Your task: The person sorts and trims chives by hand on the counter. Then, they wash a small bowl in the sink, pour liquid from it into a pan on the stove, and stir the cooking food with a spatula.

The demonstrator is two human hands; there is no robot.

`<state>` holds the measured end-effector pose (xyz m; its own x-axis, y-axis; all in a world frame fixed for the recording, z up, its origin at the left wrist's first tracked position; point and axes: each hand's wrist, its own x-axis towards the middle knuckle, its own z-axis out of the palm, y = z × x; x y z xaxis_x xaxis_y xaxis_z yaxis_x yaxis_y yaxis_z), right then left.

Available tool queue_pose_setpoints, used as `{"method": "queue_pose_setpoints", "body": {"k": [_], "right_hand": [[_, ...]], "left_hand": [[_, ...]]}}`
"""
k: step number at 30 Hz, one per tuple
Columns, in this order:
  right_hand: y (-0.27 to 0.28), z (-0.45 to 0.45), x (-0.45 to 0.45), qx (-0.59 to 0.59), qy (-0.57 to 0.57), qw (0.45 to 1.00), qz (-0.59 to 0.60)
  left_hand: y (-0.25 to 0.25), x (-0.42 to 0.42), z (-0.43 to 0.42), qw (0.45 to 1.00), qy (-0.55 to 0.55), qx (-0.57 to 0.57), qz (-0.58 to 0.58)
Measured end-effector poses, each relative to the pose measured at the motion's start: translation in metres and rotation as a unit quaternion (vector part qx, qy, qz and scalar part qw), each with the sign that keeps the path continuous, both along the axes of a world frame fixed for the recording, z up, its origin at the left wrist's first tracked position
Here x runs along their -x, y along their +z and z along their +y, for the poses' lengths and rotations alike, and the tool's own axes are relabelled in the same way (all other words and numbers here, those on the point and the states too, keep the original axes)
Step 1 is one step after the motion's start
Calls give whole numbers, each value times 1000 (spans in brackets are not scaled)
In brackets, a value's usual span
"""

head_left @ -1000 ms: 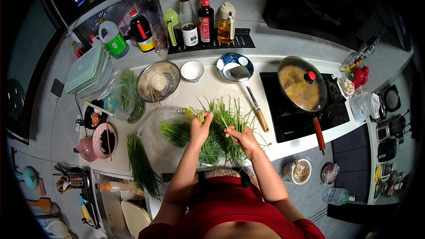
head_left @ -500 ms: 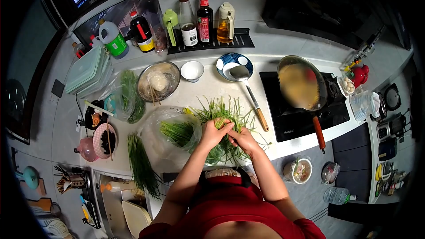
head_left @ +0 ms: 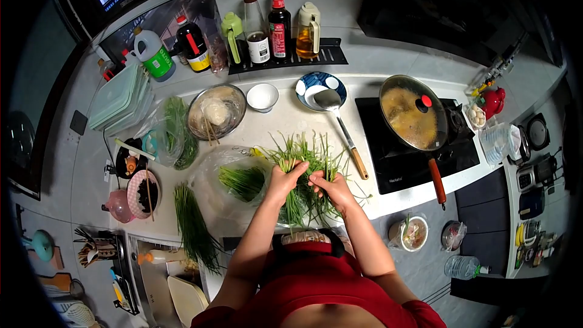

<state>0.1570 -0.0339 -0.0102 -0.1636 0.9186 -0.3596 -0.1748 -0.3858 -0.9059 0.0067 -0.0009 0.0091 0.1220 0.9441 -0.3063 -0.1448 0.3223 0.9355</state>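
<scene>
Thin green chives lie in a loose, tangled pile at the counter's front edge. My left hand is closed around a bundle of them, pale ends poking up past the thumb. Just to its right, my right hand has its fingers pinched together at the chives, with stalks beside and under it. A clear plastic bag left of my hands holds another bunch of chives. A longer dark green bunch hangs over the counter edge farther left.
A lidded pan stands on the black stove at right. A spatula leans on a blue plate. Behind are a white bowl, a metal bowl with dough and bottles on a rack.
My hands have moved apart: the left slightly left, the right slightly right. Before, their fingers met over the chives.
</scene>
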Motion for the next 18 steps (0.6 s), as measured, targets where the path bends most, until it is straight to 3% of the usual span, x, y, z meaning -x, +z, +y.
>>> {"method": "queue_pose_setpoints", "body": {"k": [2,6,9,11,12,13,15,18], "right_hand": [[2,1,1,6,-5,1000,7],[10,3,5,31,-13,999,43],[7,4,4,30,26,999,35],[5,4,5,28,67,997,19],[3,5,4,20,94,995,-4],[2,5,4,21,103,994,-1],[2,5,5,23,121,992,4],[1,4,6,10,71,997,36]], "left_hand": [[-2,2,-1,1000,-25,-13,10],[-19,3,5,991,104,-42,-68],[-23,13,9,994,16,-58,-88],[-16,8,7,996,-12,-83,11],[-14,-1,6,981,-4,-193,9],[-11,1,3,991,-74,-108,-16],[-2,1,1,990,-128,-45,-27],[-6,-2,2,995,-54,-55,-61]]}}
